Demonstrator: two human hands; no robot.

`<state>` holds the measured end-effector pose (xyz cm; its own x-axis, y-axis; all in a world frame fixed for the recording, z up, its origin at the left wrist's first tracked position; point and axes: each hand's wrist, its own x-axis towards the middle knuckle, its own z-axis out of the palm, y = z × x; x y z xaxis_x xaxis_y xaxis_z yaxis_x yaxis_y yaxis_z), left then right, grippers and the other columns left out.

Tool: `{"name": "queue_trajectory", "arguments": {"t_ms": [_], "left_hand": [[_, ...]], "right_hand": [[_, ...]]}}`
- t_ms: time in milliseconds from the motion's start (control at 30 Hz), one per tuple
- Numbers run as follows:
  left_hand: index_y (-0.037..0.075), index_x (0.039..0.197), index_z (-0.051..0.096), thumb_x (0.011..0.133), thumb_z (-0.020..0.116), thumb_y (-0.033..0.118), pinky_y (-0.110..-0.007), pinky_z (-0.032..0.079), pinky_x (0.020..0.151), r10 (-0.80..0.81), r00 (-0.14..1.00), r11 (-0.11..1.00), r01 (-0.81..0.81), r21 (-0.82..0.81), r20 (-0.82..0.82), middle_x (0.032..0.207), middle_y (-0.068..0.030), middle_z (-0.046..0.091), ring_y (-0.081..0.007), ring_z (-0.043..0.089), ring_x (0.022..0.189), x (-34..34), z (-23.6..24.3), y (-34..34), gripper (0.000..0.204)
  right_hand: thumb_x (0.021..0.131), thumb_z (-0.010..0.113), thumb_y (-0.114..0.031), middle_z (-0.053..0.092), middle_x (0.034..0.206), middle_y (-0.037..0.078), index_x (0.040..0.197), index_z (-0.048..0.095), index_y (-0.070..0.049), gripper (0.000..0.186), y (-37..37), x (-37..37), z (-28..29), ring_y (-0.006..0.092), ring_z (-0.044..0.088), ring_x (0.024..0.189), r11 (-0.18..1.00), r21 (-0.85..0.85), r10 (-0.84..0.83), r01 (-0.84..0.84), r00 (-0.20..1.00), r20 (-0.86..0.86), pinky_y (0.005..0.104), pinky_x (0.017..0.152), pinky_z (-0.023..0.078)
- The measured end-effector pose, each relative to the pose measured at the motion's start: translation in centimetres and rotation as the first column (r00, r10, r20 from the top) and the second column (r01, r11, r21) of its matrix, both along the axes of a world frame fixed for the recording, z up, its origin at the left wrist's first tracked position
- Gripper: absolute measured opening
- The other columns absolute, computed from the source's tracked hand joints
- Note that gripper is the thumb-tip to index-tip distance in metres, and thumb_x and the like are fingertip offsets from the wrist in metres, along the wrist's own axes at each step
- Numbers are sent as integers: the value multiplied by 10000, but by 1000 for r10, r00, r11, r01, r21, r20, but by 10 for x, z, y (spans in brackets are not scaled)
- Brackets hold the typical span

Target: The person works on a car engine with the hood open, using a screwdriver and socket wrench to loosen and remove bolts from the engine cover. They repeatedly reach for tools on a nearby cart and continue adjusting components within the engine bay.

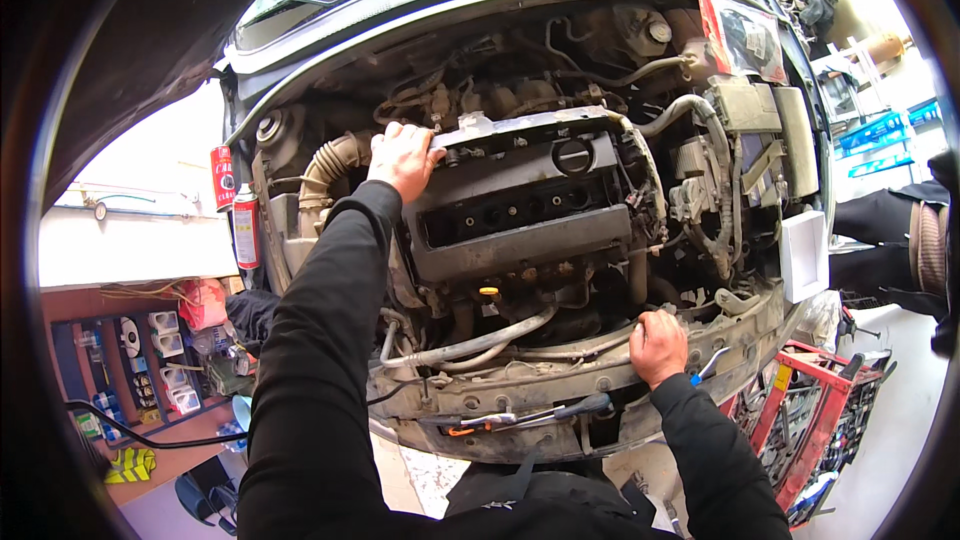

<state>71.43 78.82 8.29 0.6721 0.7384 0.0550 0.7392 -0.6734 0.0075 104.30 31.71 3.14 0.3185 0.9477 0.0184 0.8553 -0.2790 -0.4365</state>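
Black left sleeve (pixel 320 340) stretched long and nearly straight over the engine (pixel 520 246), which sat behind the car's front beam (pixel 590 385). Left hand (pixel 402 160) lay back upward, fingers half-bent at the left end of a pale metal bar (pixel 540 124); could not tell whether it gripped. Right sleeve (pixel 715 450) reached less far, right hand (pixel 660 348) loosely curled at the beam, any hold hidden.

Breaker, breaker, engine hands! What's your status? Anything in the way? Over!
Left hand at the back-left of the engine. Right hand curled on the front crossmember. Engine exposed. Tools along that crossmember, apart from both hands.
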Motion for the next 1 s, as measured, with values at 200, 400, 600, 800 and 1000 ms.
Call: {"name": "queue_trajectory", "arguments": {"t_ms": [200, 400, 600, 800, 1000], "left_hand": [[124, 1253, 736, 1076, 719, 412, -528, 455, 972, -58, 994, 985, 42, 168, 91, 1118, -76, 713, -342, 613, 1142, 2, -9, 24, 339], [149, 1293, 729, 1053, 740, 476, -527, 460, 957, -40, 999, 976, 34, 213, 24, 1120, -47, 723, -328, 634, 1167, 1, -11, 27, 406], [188, 1326, 721, 1013, 754, 600, -578, 502, 983, 133, 991, 985, -129, 115, -21, 1267, -48, 704, -324, 656, 1228, 0, -3, 29, 518], [212, 1321, 749, 1025, 653, 733, -623, 433, 1091, 119, 979, 993, -114, 41, -166, 1315, -12, 750, -270, 627, 1331, 5, 14, 38, 607], [211, 1303, 752, 1067, 614, 718, -574, 441, 1088, 55, 960, 989, -90, -120, -274, 1174, -67, 796, -283, 662, 1278, 8, 30, 47, 576]], "right_hand": [[933, 709, -191, 698, 984, 151, 1008, 708, -69, 143, 4, -1, 0, 399, 691, 971, 999, -47, 2, -1, 1000, 21, 531, 856, 567], [930, 715, -203, 702, 987, 145, 1000, 712, -73, 148, 2, -1, -1, 395, 695, 979, 995, -97, 11, -7, 999, 41, 530, 853, 570], [932, 707, -199, 690, 980, 143, 983, 696, -78, 132, 1, -1, -2, 394, 688, 969, 995, -99, 10, -7, 999, 32, 529, 853, 562], [931, 696, -168, 677, 970, 145, 980, 684, -76, 104, 2, -1, -3, 401, 680, 952, 995, -99, 18, -17, 1000, 13, 526, 841, 549], [932, 700, -155, 689, 965, 146, 999, 706, -72, 106, 0, 0, -7, 399, 686, 946, 994, -106, 33, -28, 999, 40, 526, 841, 548]]}}
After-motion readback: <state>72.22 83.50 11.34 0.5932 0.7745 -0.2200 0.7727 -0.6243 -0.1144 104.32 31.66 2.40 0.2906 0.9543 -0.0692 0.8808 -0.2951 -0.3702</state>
